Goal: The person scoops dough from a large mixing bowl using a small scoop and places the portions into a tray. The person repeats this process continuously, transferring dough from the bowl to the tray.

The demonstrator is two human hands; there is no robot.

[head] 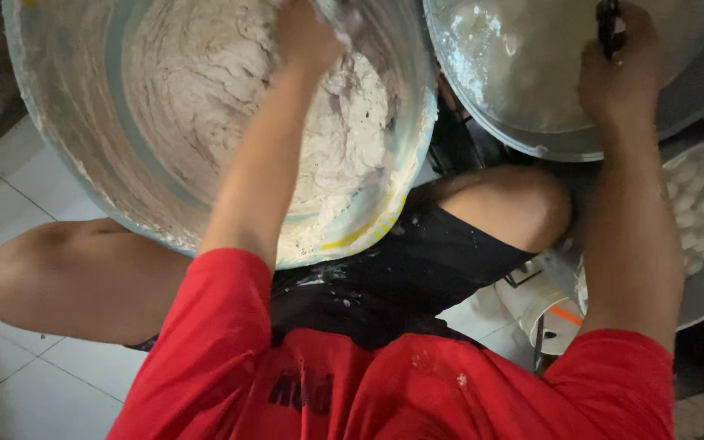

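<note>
The left hand (307, 33) is digging into soft, sticky, heavy-looking pale dough (205, 98) in the wide plastic tub (385, 212); the right hand (617, 77) is clenching a dark handle (609, 24) over the round metal pan (531, 73).

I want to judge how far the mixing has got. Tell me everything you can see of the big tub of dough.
The big tub is round, pale and translucent like plastic, its wall and rim smeared with flour and dough. It stands on the white tiled floor, between the person's knees. Inside lies a pale, shaggy, sticky-looking dough, piled against the walls. The left hand is sunk into the dough at the top; its grip is hidden.
</note>
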